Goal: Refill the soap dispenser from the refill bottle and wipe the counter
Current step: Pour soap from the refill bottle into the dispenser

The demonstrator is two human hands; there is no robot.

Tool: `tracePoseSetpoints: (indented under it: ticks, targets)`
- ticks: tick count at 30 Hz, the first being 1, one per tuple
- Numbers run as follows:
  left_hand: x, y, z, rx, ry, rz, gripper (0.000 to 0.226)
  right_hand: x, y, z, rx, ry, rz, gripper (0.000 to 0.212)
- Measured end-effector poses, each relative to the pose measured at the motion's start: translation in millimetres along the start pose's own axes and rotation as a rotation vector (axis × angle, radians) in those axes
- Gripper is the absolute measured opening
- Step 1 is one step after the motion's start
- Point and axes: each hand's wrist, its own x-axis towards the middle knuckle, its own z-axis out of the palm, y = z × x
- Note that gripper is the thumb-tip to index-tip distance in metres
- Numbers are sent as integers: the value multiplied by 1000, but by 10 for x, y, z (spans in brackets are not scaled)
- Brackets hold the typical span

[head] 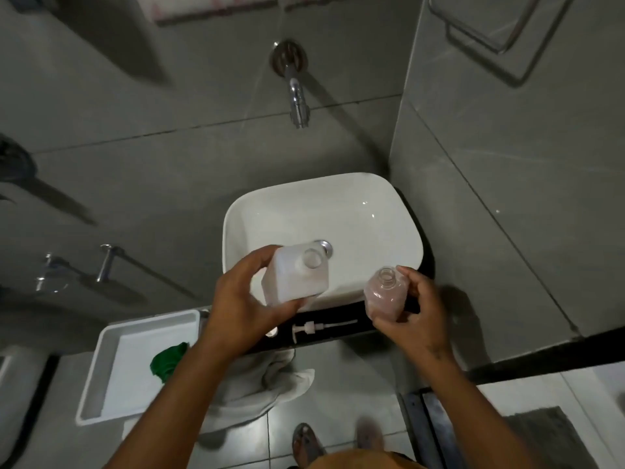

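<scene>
My left hand [243,306] grips a white square refill bottle [297,275] with its mouth uncapped, held upright over the front edge of the white sink basin [389,211]. My right hand [412,316] holds a clear soap dispenser bottle [385,292] with pinkish liquid inside and an open neck, just right of the refill bottle. The two bottles are apart. The dispenser's white pump head [318,328] lies on its side on the dark counter [351,313] below both hands.
A chrome wall tap [297,96] juts out above the basin. A white tray [111,367] with a green cloth [169,362] sits at the left. A grey-white towel [270,384] hangs off the counter's front edge. Tiled walls close in behind and on the right.
</scene>
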Motion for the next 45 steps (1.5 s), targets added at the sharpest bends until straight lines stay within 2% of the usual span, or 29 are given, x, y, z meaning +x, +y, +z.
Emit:
tracePoseSetpoints:
  ticks: [4, 9, 24, 45]
  targets:
    - [134, 159, -97, 251, 17, 182, 78, 24, -402, 74, -9, -76, -123, 84]
    - [196, 281, -211, 397, 60, 269, 88, 67, -654, 145, -19, -158, -169, 85]
    - [208, 461, -398, 624, 75, 301, 77, 115, -708, 309, -33, -220, -255, 88]
    - [224, 483, -430, 726, 86, 339, 78, 140, -709, 372, -62, -216, -265, 86]
